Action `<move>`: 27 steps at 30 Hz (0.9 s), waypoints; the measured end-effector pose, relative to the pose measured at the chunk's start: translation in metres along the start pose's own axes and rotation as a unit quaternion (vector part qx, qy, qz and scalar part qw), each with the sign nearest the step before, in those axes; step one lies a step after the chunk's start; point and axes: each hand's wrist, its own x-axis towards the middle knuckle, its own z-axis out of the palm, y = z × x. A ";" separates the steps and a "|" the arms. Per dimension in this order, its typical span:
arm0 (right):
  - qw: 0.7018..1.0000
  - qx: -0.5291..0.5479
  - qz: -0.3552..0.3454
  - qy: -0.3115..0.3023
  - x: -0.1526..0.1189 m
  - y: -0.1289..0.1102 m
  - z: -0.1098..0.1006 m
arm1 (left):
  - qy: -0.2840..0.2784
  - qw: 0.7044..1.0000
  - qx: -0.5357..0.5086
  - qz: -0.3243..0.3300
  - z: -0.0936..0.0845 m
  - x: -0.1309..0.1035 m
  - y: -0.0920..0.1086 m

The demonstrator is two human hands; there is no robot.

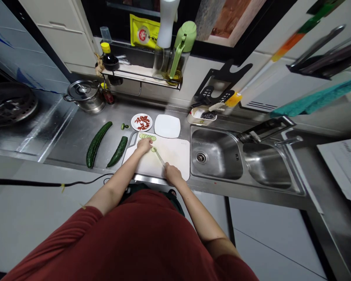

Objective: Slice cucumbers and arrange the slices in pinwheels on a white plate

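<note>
My right hand (173,173) is closed around the handle of a knife (160,157), whose blade points up and left over the white cutting board (172,156). A round cucumber slice (154,149) lies at the blade's tip. Just left of it, my left hand (144,146) is over the board with its fingers curled together; whatever they hold is hidden. Above those fingers, several overlapping cucumber slices (148,136) form a row along the board's far edge. Left of the board lie a shorter cut cucumber (117,152) and a long whole cucumber (98,144).
Behind the board stand a plate of red chopped pieces (141,122) and a white square plate (167,126). Small green scraps (124,126) lie nearby. A double sink (216,164) is on the right. A lidded pot (85,96) stands back left, under a shelf (143,74) of bottles.
</note>
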 end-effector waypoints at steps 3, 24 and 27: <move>1.000 0.002 -0.004 0.004 0.002 -0.002 -0.001 | 0.001 1.000 0.004 0.004 -0.001 -0.001 0.001; 1.000 0.000 -0.012 -0.006 0.003 -0.003 -0.012 | -0.004 1.000 0.019 -0.001 0.001 0.003 0.001; 1.000 0.003 -0.015 -0.002 0.003 -0.003 -0.013 | -0.002 1.000 0.024 -0.002 0.001 0.003 0.001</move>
